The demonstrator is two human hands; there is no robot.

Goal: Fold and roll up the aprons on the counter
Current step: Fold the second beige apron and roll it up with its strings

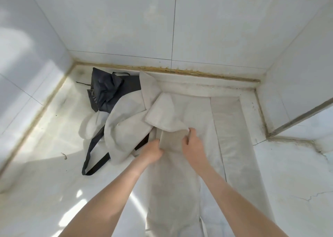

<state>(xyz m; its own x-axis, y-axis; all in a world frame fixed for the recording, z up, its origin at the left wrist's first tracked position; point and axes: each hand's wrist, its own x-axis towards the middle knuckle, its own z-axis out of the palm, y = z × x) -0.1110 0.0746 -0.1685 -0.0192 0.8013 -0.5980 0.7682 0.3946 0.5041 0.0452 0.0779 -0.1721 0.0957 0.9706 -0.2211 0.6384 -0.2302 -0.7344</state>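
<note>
A beige apron lies stretched along the white counter, running from the back wall toward me. Near its middle a folded, partly rolled section sits between my hands. My left hand grips its left side and my right hand pinches its right edge together with a loose flap of cloth. Another beige apron lies crumpled to the left. A dark apron is bunched behind that, its black strap looping forward.
Tiled walls close the counter at the back, left and right. A raised ledge runs along the back and right side. A small scrap of debris lies on the counter at the left.
</note>
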